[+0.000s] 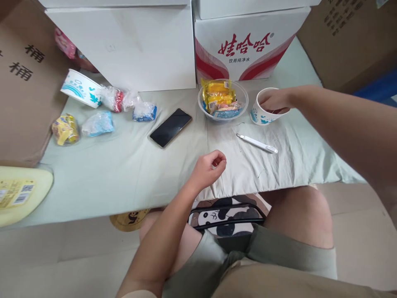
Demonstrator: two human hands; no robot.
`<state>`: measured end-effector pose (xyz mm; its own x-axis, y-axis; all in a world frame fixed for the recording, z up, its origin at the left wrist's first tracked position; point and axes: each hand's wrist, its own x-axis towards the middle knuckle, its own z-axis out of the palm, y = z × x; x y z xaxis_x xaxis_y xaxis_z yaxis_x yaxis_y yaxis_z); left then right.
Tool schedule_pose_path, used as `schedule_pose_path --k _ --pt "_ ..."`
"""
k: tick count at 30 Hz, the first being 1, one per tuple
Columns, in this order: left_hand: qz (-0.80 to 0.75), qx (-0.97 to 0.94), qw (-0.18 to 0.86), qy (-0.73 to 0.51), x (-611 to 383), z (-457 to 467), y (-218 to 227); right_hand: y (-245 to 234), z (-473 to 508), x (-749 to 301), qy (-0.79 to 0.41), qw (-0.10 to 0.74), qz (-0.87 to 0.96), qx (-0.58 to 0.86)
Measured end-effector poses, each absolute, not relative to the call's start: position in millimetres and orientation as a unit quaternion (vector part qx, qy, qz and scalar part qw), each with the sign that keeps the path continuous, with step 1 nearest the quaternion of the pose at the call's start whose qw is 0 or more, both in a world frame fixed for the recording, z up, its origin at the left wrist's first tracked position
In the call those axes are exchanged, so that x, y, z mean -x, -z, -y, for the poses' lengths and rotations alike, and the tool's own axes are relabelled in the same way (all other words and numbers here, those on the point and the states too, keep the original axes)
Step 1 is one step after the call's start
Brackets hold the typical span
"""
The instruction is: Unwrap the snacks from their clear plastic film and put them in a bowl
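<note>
My right hand (pixel 274 100) reaches over a white paper cup with blue print (pixel 262 117), its fingers curled down into the cup's mouth; what they hold, if anything, is hidden. My left hand (pixel 208 167) hovers over the pale green cloth (pixel 124 174) near the front edge, fingers curled in a loose fist with something small and reddish pinched at the fingertips. A clear bowl (pixel 223 101) with yellow snack packets stands just left of the cup. A white pen-like stick (pixel 257 143) lies on the cloth between my hands.
A black phone (pixel 170 127) lies left of the bowl. Several wrapped snacks (pixel 97 123) and a tipped paper cup (pixel 81 88) lie at the far left. White boxes (pixel 248 41) and brown cartons (pixel 25 82) line the back and sides. My knees show below.
</note>
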<state>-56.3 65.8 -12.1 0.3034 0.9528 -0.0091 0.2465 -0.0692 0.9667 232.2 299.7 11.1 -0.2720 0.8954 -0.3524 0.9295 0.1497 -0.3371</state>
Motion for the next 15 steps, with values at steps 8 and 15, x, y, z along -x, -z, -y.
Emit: schedule_pose_path --k 8,15 --pt "-0.450 -0.638 0.480 -0.401 63 -63 7 -117 -260 -189 0.129 -0.085 -0.680 -0.717" --pt "-0.480 -0.727 0.385 -0.303 73 -56 7 -134 -215 -61 -0.031 -0.141 -0.805 -0.576"
